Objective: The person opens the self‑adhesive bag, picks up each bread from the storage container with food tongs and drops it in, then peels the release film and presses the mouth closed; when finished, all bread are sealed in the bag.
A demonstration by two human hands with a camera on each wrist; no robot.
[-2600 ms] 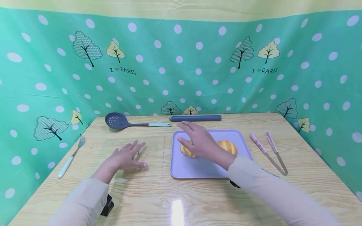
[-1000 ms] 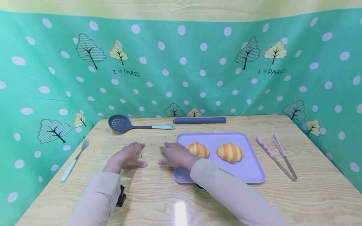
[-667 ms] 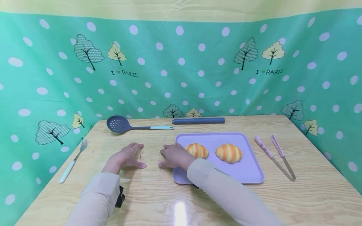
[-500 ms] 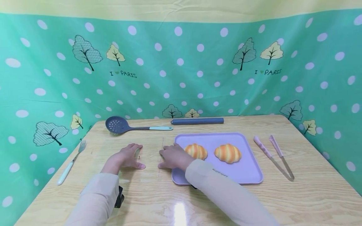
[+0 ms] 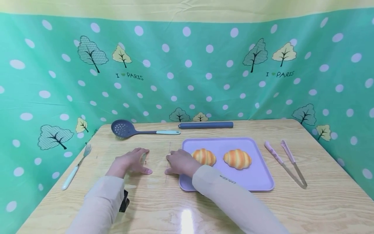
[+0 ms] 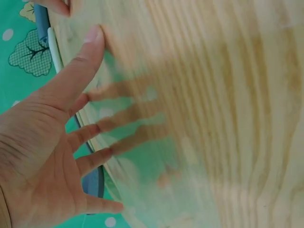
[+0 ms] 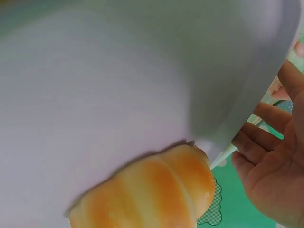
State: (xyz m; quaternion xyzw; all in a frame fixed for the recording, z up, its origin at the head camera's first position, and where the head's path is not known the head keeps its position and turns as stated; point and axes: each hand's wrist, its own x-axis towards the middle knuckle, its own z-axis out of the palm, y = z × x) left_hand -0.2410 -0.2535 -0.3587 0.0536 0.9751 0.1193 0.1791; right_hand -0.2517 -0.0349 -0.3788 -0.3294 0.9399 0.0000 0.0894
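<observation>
My left hand (image 5: 132, 162) is low over the table's left half, thumb and fingers spread and holding nothing. Beneath it lies a clear, glossy sheet-like patch (image 5: 156, 180), whose faint right edge runs near the tray. In the left wrist view, the fingers (image 6: 90, 164) reflect in the shiny surface. My right hand (image 5: 181, 162) reaches over the left rim of the lilac tray (image 5: 228, 178), fingers slightly bent near the patch's edge; its fingertips are partly hidden in the right wrist view. On the tray sit two croissants, one (image 5: 204, 157) beside my right wrist, the other (image 5: 237, 159) further right.
Along the back lie a slotted skimmer (image 5: 124, 129) and a dark blue rod (image 5: 205, 125). A fork (image 5: 73, 174) is at the far left. Tongs (image 5: 287, 164) lie spread to the right of the tray. A polka-dot curtain (image 5: 187, 65) hangs behind the table.
From above the tray, my right hand has moved left and down to the tray's left rim. Its fingers have bent a little since. My left hand has shifted slightly; the croissants stay put.
</observation>
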